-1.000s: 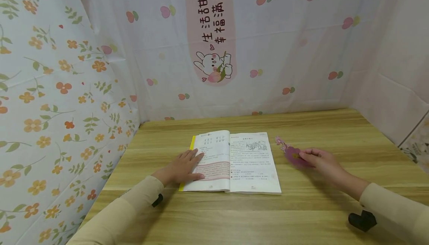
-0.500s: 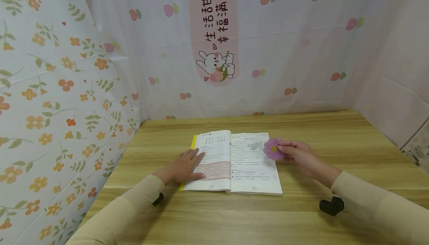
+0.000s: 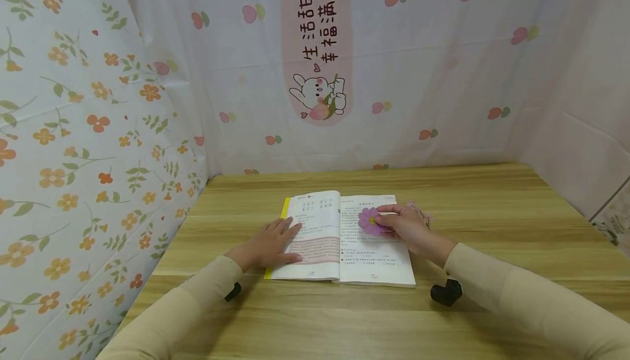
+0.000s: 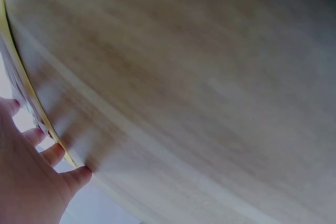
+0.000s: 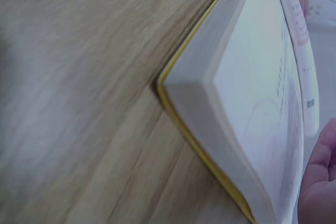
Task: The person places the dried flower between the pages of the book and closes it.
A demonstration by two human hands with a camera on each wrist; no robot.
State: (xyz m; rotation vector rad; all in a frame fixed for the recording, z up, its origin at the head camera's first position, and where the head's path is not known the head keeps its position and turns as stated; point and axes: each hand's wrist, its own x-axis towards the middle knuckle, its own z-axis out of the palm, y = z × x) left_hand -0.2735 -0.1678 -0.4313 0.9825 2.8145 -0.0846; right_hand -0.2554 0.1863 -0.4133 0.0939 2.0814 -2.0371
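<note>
Just right of the frame's centre, the right hand (image 3: 410, 231) pinches a scalloped pink flower (image 3: 368, 221) over an open paper book (image 3: 375, 270), bloom pointing left, long axis near-level toward a lacy sprig (image 3: 425, 217), while the left hand (image 3: 268, 245) rests, fingers spread, on the book's left side.

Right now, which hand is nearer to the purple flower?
The right: the right hand pinches the purple flower over the book's right page, while the left hand rests on the left page, farther away.
</note>
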